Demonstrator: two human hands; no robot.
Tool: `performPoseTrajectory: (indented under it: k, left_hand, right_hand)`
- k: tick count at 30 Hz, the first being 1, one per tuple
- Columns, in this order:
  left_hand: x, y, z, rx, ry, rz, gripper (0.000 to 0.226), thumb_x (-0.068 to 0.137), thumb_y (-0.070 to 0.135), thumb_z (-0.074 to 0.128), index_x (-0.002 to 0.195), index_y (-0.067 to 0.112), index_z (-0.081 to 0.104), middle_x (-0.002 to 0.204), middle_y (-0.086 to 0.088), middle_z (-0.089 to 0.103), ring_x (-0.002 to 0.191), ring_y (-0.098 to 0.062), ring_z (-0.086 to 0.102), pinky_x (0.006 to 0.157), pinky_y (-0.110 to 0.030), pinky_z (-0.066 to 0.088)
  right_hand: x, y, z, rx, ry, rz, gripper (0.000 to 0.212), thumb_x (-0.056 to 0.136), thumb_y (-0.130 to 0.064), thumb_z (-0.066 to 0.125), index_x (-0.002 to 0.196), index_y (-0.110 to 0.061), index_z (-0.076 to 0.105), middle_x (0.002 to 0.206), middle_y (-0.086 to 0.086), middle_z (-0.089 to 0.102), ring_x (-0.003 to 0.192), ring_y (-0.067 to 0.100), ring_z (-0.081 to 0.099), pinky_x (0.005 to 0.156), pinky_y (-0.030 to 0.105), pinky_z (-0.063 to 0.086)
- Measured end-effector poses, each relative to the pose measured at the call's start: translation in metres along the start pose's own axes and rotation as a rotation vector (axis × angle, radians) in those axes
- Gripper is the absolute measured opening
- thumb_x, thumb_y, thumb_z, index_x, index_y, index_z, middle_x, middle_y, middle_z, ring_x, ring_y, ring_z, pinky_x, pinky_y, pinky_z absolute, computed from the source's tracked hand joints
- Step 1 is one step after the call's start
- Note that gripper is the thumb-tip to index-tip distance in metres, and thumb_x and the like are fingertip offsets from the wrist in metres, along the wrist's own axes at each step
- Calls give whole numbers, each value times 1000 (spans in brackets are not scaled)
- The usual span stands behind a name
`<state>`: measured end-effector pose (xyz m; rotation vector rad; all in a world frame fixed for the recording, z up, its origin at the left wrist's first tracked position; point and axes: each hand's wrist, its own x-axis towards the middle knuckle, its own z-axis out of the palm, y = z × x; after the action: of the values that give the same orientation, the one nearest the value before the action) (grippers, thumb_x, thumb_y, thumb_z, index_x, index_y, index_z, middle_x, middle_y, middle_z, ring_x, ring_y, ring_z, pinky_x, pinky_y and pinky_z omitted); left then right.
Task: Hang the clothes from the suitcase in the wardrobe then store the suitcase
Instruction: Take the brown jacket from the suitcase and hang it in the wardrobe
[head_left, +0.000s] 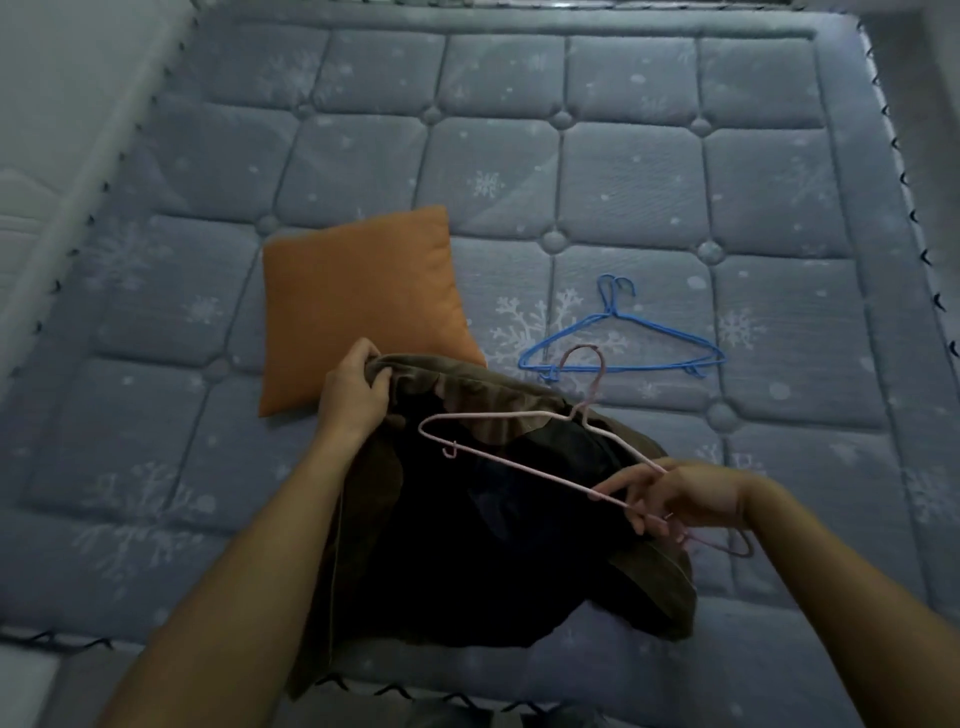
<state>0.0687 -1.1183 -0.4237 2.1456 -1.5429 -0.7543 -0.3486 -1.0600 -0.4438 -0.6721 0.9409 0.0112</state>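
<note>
At the near edge of the mattress (623, 182) lies a dark brown garment (467, 545), spread flat with its lower part drooping over the edge towards the person. That puts it within easy reach of both forearms. It is too dark to tell what kind of garment it is. Just past its right side, the right hand (680, 499) pinches one end of a pink hanger (493, 417) between thumb and fingertips. The hanger is held low over the cloth, its free arm pointing left and its hook pointing away. This grip looks chosen so that the free arm can be slid into the garment's opening. Further in, at the garment's far edge, the left hand (356, 387) curls around a bunch of the fabric and lifts it slightly, probably to open that edge for the hanger. The step in hand, then, seems to be putting the garment on the hanger, and the hanger is not yet inside. Beyond the left hand an orange cushion (358, 306) lies flat, its near corner touching or tucked under the garment. To the right of the cushion, towards the mattress's right edge, blue hangers (623, 369) lie stacked together, likely spares for other clothes. Neither the suitcase nor the wardrobe is in view.
</note>
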Motion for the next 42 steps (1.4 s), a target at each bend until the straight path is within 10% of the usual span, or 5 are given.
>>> performPoseTrajectory:
  k: [19, 25, 34, 37, 42]
  left_hand:
    - [-145, 101, -63, 161, -4, 570, 25, 82, 46, 67, 92, 23, 64, 114, 4, 56, 114, -22, 52, 109, -51, 37]
    - [-151, 101, -83, 16, 136, 623, 52, 81, 49, 78, 82, 16, 38, 74, 4, 44, 66, -18, 47, 61, -38, 43]
    - [-172, 82, -74, 123, 35, 670, 33, 85, 51, 75, 86, 19, 68, 91, 17, 64, 83, -3, 64, 75, -27, 55]
    - [-178, 85, -80, 161, 39, 693, 36, 82, 53, 76, 90, 19, 68, 95, 11, 69, 86, -8, 68, 78, -20, 53]
    - [-200, 90, -88, 193, 65, 780, 36, 78, 47, 81, 80, 29, 50, 77, 19, 45, 76, -8, 59, 73, 1, 30]
  right_hand:
    - [18, -52, 119, -101, -126, -357, 37, 101, -20, 50, 135, -8, 63, 70, 13, 55, 46, 13, 48, 41, 21, 34]
    - [-2, -59, 142, -156, -77, -484, 36, 95, -27, 59, 125, -10, 69, 68, 10, 57, 52, 18, 45, 46, 25, 32]
    - [2, -27, 141, -248, 22, -305, 63, 102, -55, 42, 116, 1, 68, 95, 16, 71, 74, 17, 65, 61, 29, 48]
    - [19, -39, 118, -675, 509, -533, 4, 96, -18, 64, 99, -17, 66, 85, 2, 65, 74, 14, 59, 73, 31, 46]
    - [53, -66, 102, -1343, 298, -428, 66, 82, -30, 65, 145, -38, 47, 139, 9, 50, 124, 28, 48, 109, 45, 40]
